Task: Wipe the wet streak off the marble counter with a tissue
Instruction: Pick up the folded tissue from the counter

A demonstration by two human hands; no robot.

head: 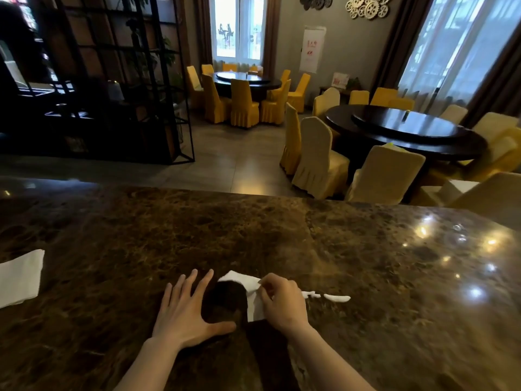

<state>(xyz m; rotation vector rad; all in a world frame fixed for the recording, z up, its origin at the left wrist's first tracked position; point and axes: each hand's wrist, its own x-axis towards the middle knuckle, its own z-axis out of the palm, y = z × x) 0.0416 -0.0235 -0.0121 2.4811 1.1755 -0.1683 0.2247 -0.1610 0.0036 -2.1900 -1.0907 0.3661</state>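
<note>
Right hand [283, 301] pinches the tissue [248, 289], hiding the streak's [337, 297] near end; left hand [186, 311] lies flat, fingers spread.

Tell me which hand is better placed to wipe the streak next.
The right hand: it holds the tissue and sits beside the wet streak. The left hand lies flat, empty.

1. Daylight is coming through tall curtained windows [462, 49] on the right and a bright window [238, 26] at the far wall.
2. Two dark round tables are standing on the grey tiled floor [231, 162]: one far back [248, 81], one nearer on the right [406, 131].
3. Yellow-covered chairs [244, 104] are ringing the far table; cream-covered chairs [317, 156] are sitting beside the near one.
4. A black metal shelf [112, 80] is standing at the left.
5. Gear-shaped ornaments [368, 5] are hanging on the grey wall.
</note>
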